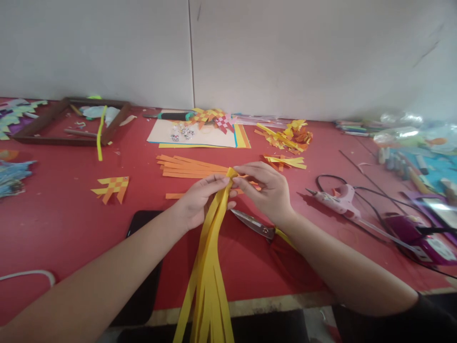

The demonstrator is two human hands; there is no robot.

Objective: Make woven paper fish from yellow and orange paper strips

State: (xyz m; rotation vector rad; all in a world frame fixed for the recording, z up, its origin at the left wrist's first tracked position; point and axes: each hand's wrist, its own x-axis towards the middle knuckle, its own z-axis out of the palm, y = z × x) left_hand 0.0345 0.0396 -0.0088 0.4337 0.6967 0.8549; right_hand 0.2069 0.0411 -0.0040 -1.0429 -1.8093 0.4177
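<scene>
The bundle of yellow paper strips [205,243] is held up in front of the person, its upper end between the two hands and its loose tails fanning down past the front edge of the red tabletop [78,243]; the left hand [202,197] has its thumb and fingers closed around the strips just below that end; the right hand [266,190] pinches the end itself between thumb and fingertips, the other fingers curled; whether the end is folded over or simply cut square, I cannot tell.

The step in hand looks like gathering and evening the strips at the top, or picking one loose there; the next move would seem to call for a firm left grip, so that the bundle does not slip apart, and a light right pinch on the paper ends.

Just right of the bundle lie scissors [252,223], their handles partly behind the right forearm; beyond the bundle are orange paper strips [189,166]; left of it lie a black phone-like slab [143,271] and, farther out, a woven paper fish [116,185]; well to its right rests a pink glue gun [339,200]; far beyond it sit stacked paper sheets [159,131] and, off to the left, a wooden frame [43,141].
</scene>
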